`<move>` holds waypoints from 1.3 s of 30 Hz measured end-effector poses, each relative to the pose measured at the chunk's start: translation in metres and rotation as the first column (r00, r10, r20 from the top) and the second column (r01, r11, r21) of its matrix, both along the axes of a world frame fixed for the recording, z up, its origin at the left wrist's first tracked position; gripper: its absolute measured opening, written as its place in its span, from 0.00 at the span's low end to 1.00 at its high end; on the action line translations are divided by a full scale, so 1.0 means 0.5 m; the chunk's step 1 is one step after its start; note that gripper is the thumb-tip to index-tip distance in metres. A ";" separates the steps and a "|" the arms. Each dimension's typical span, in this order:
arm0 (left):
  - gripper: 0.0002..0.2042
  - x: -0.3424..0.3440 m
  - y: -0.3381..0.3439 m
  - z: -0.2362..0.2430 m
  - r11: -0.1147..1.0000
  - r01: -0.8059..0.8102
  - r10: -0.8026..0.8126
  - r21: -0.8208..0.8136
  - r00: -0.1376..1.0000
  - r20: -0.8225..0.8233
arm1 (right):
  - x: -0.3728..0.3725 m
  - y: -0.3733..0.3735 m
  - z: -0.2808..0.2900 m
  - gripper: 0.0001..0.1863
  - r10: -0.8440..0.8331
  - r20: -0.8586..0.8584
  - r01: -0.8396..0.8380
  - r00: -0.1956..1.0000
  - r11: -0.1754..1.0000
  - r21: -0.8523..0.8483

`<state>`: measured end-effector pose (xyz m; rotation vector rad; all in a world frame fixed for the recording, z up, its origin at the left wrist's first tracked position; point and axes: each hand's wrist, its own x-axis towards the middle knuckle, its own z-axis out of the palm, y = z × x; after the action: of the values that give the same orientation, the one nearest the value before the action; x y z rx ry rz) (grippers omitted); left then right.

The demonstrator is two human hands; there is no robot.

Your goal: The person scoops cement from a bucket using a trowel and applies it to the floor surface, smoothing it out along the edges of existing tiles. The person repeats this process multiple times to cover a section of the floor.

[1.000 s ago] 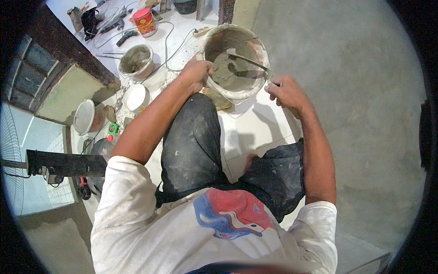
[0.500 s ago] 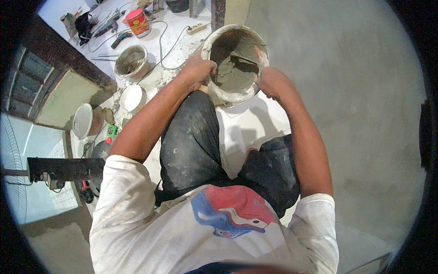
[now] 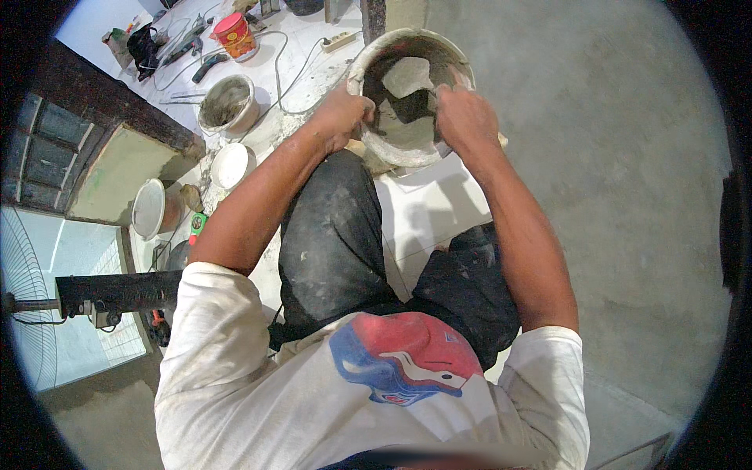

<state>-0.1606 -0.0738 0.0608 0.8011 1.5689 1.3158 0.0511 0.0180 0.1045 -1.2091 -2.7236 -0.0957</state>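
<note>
White tiled floor [image 3: 398, 207] and grey wall [image 3: 611, 196] around a hand-held bucket [image 3: 392, 153]

The bucket is in front of the person, just beyond the left knee [image 3: 345, 168], its round mouth turned up toward the eyes. That angle probably gives a clear view in, and an open way for the working arm.

At the left rim, the left hand [image 3: 342, 116] has a firm grip: its thumb lies over the edge, and its fingers close round the outer side, mostly hidden. Such a hold likely stops the bucket from turning or sliding. The right hand [image 3: 468, 119] is at the opposite side, fingers curled tight, apparently round the handle of a flat-bladed tool [image 3: 407, 74] — the handle itself is covered, and whether the knuckles touch the rim I cannot tell. The coated blade is inside the bucket, over grey paste [image 3: 411, 133]; the dark patch below looks like its shadow, so it seems raised clear of the mix.

Leftward on the floor are a smaller tub [image 3: 249, 116] with grey residue, a white round container [image 3: 232, 166] and a pale pail [image 3: 171, 210]. Farther off, a red tub [image 3: 236, 39] and a power strip [image 3: 338, 41] are well apart from the paste — perhaps to spare them splashes.
</note>
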 end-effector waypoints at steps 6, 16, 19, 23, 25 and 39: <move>0.19 -0.019 -0.004 -0.001 0.983 -0.182 0.177 -0.022 0.905 0.386 | 0.058 -0.032 0.058 0.12 0.044 0.031 -0.041 0.999 0.995 -0.089; 0.04 -0.115 -0.037 -0.034 0.970 -0.229 0.240 -0.077 0.886 0.396 | 0.488 0.004 0.097 0.19 -0.254 -0.079 0.246 0.964 0.964 -0.099; 0.03 -0.195 -0.045 -0.073 0.992 -0.106 0.126 -0.071 0.906 0.403 | 0.621 -0.033 -0.026 0.20 -0.482 -0.002 0.471 0.876 0.857 -0.206; 0.17 -0.197 -0.038 -0.085 0.988 -0.099 0.143 -0.120 0.884 0.445 | 0.756 -0.096 -0.261 0.17 -0.644 0.060 0.642 0.762 0.741 -0.197; 0.22 -0.167 -0.031 -0.056 0.982 -0.128 0.178 -0.139 0.875 0.450 | 0.795 -0.102 -0.355 0.17 -0.682 0.150 0.695 0.716 0.674 -0.251; 0.09 -0.235 -0.051 -0.041 0.936 -0.209 0.294 -0.284 0.906 0.304 | 0.910 0.002 -0.581 0.23 -0.612 0.379 0.717 0.694 0.541 -0.439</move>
<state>-0.2782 -0.0992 0.0405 0.1995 1.5456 1.3253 0.5060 0.0190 -0.1862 -2.4925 -2.2770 0.5881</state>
